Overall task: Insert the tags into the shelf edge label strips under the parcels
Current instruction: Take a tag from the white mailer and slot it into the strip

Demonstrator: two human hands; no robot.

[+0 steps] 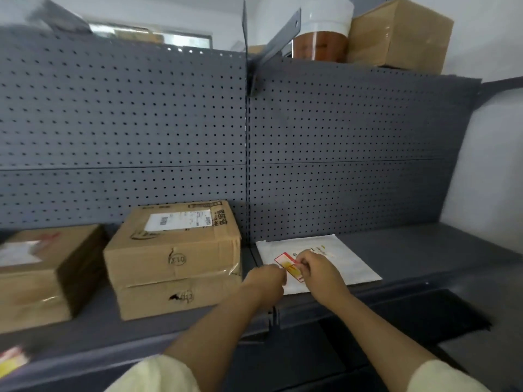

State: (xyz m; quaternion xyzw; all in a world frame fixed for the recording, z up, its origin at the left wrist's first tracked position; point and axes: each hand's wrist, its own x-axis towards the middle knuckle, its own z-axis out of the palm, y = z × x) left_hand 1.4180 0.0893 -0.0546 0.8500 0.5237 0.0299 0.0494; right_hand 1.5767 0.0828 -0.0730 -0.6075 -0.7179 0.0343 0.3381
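Both my hands meet over a flat white mailer parcel lying on the grey shelf. Between them is a red-bordered white and yellow tag. My left hand pinches its near end and my right hand pinches its right side. The tag sits above the mailer, a little behind the shelf's front edge strip. Another yellow and red tag sits in the edge strip at the lower left, blurred.
A cardboard box with a shipping label stands left of the mailer, and a second box lies further left. Grey pegboard backs the shelf. Above, a box and a white and brown container rest on top.
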